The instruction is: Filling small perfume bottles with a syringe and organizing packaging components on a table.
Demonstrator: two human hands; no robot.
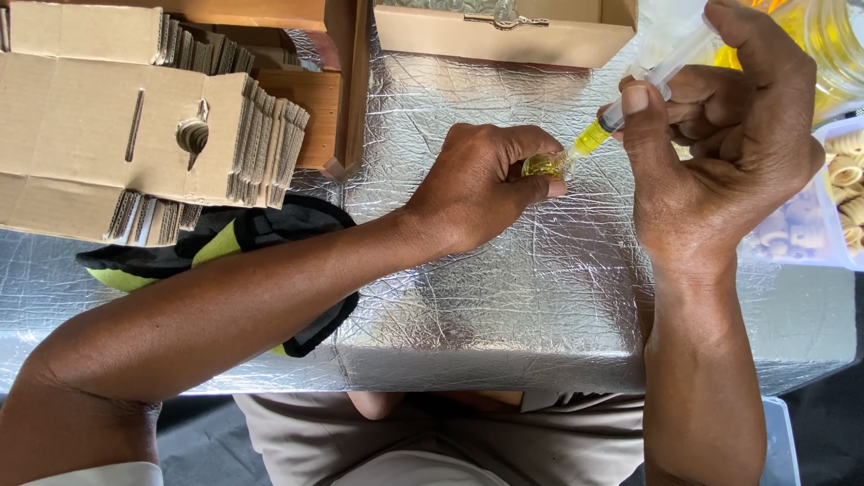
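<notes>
Syringe (pixel 646 83) with yellow liquid in its lower barrel sits in our right hand (pixel 720 153), slanting down and to the left over the silver-foil table (pixel 504 297). We hold the barrel between the curled fingers and the thumb, which lies along its near side; the upper end of the syringe runs up behind our fingers, so we cannot tell how the plunger is held. The tip meets the mouth of a small vial (pixel 545 165), clear glass with yellow liquid inside. Our left hand (pixel 490 184) pinches that vial between thumb and bent fingers, low over the foil near the middle of the table, and most of the glass is hidden by the fingers. Both forearms reach in from the near edge, the left one crossing over a black and yellow-green cloth (pixel 270 234) that lies on the foil.

To the far left stands a stack of flat cardboard blanks (pixel 117 135), their corrugated edges fanned toward us, with a wooden box (pixel 346 81) just behind them. At the top centre we see an open carton (pixel 504 31) holding a small clear item. At the upper right is a clear jar (pixel 832 45) of yellow liquid, partly behind our right hand, and below it a plastic tray (pixel 823 225) of pale ring-shaped caps, touching the table's right side.
</notes>
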